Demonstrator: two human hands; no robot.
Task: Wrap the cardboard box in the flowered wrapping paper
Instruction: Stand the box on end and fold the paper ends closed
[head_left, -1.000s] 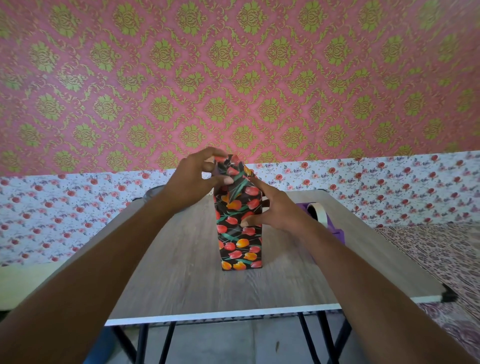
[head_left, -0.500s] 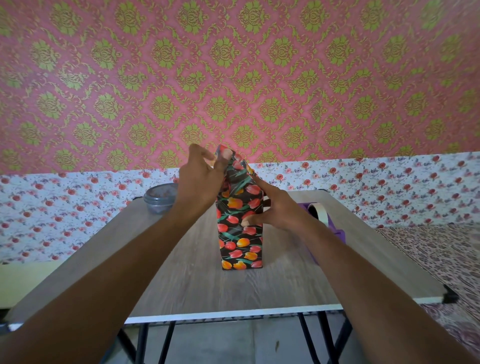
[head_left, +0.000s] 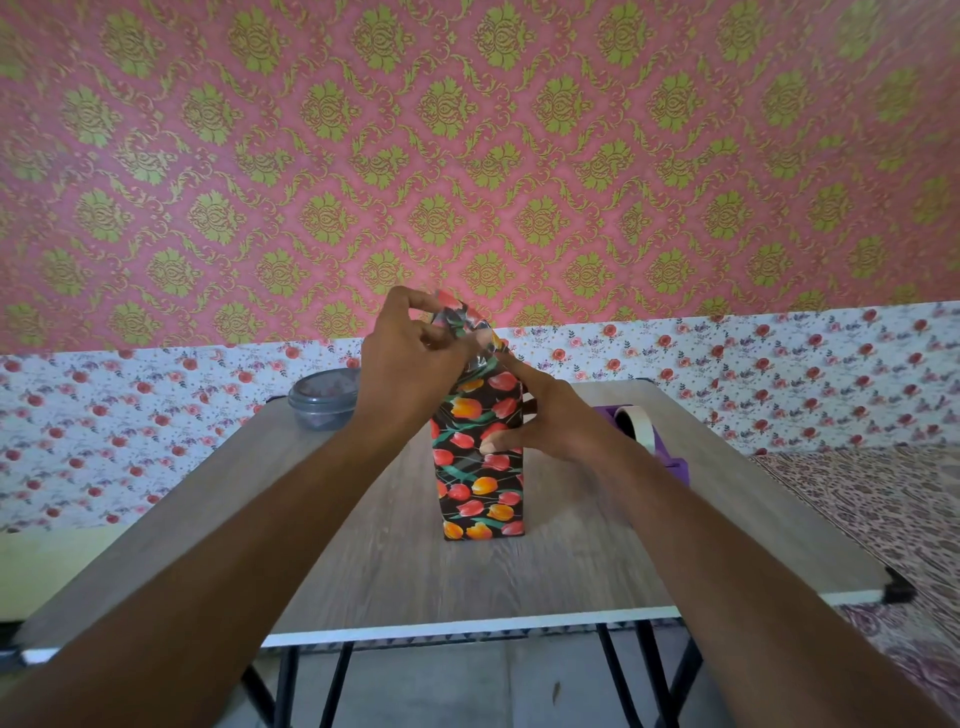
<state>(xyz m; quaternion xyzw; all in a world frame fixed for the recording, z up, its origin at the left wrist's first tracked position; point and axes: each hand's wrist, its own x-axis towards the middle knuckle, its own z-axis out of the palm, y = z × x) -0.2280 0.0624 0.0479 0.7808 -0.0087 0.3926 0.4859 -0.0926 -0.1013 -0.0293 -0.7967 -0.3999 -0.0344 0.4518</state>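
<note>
Paper-wrapped: one box (head_left: 480, 467), two hands (head_left: 410, 364) (head_left: 553, 423)

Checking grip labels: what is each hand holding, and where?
Left hand pinches the wrapping paper by its top flap; right hand presses the box near its top.

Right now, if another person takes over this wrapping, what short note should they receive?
Left hand: fingers pinch the loose paper flap at the top.
Right hand: straight fingers press the top fold, thumb on the front face.
Tall box in black tulip-flowered wrapping paper stands upright on the grey wooden table; purple tape dispenser lies to its right.
Done: visible sides covered.
Left: fold the top end flat and probably tape it.
</note>
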